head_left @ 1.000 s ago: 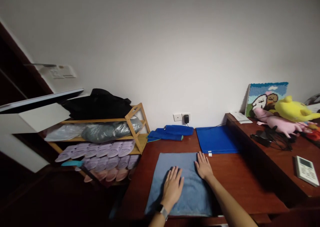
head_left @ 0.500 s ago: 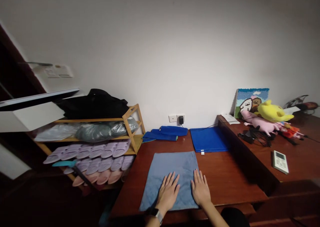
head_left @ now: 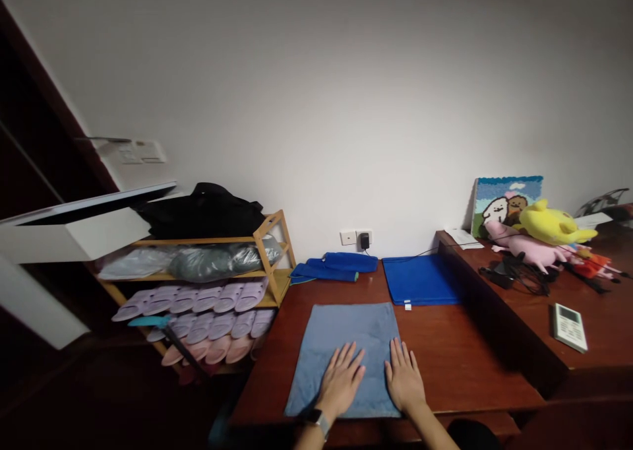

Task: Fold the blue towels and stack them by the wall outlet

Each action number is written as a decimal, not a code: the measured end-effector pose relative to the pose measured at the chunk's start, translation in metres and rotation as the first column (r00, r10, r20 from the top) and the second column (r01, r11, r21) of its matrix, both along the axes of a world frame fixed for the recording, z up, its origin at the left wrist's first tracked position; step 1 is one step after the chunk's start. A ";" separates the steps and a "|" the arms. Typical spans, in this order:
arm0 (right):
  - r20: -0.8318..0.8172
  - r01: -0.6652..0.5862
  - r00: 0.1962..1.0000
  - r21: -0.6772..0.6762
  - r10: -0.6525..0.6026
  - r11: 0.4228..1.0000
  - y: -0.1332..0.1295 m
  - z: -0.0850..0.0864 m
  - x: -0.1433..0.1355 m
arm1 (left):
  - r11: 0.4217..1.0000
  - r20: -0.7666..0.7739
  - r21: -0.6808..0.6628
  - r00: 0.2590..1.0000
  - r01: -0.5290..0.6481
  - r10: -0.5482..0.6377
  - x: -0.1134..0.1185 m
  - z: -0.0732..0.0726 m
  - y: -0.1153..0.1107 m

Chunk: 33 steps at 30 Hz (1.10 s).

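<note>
A grey-blue cloth [head_left: 353, 324] lies spread out on the brown wooden table [head_left: 459, 351], near its front edge. My left hand [head_left: 342, 379], with a watch on the wrist, rests flat on the cloth, fingers spread. At the cloth's right edge lies my right hand [head_left: 405, 374], palm down, its fingers stretched out and slightly apart. Neither hand holds anything. Behind, a folded bright blue cloth [head_left: 420, 280] with a white tag lies at the back right, and crumpled blue cloths [head_left: 336, 266] lie at the back left by the wall.
Left of the table stands a wooden rack [head_left: 277, 255] with slippers, plastic-wrapped items and a black bag [head_left: 202, 212]. On the raised surface at right are plush toys [head_left: 548, 224], a picture [head_left: 509, 202], cables and a white remote [head_left: 570, 327]. A black plug [head_left: 364, 240] sits in the wall socket.
The whole view has shifted, so the scene appears slightly farther right. Both hands remain flat in nearly the same place on the cloth.
</note>
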State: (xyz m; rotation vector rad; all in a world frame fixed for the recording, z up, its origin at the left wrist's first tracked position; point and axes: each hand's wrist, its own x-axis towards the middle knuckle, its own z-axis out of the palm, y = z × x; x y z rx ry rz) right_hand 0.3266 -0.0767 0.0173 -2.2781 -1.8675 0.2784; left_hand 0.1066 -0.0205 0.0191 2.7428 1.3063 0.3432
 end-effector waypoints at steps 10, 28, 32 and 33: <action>0.056 -0.005 0.998 -0.009 0.005 1.000 -0.004 0.005 -0.001 | 0.955 -0.059 0.068 0.954 -0.290 0.294 -0.150 -0.015 0.000; 0.022 0.016 1.000 0.202 -0.021 0.979 -0.041 -0.049 -0.017 | 0.984 0.025 0.178 0.999 0.015 -0.020 -0.030 0.029 -0.012; 0.015 -0.025 1.000 0.158 0.023 0.987 -0.041 -0.041 -0.011 | 0.990 0.073 0.084 0.990 0.116 -0.122 0.058 0.025 -0.026; 0.013 -0.036 0.999 0.139 0.034 0.990 -0.042 -0.040 -0.011 | 0.992 0.079 0.058 0.990 0.113 -0.117 0.070 0.021 -0.028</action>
